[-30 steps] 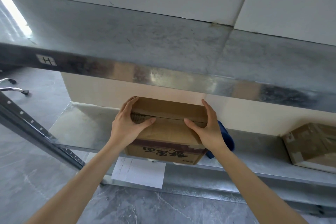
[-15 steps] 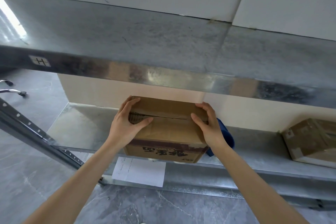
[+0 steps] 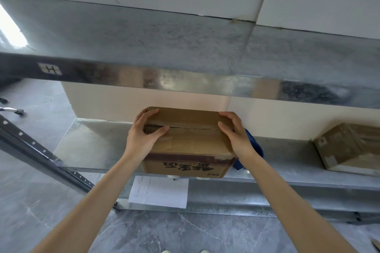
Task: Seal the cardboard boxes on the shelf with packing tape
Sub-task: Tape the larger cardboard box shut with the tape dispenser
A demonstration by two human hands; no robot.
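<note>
A brown cardboard box with dark printed characters on its front stands at the front edge of the lower metal shelf. Its two top flaps meet along a slightly gaping seam. My left hand grips the box's left end, thumb on the near flap and fingers over the far flap. My right hand grips the right end, fingers curled over the top corner. A blue object, perhaps a tape dispenser, lies mostly hidden behind my right hand. No tape is visible on the seam.
A second cardboard box, taped, sits on the same shelf at the far right. An upper metal shelf overhangs closely above. A white paper sheet hangs below the shelf edge. A perforated upright slants at left.
My right hand has slid from the near flap to the box's far right corner, fingers curling over it. My left hand has barely moved.
</note>
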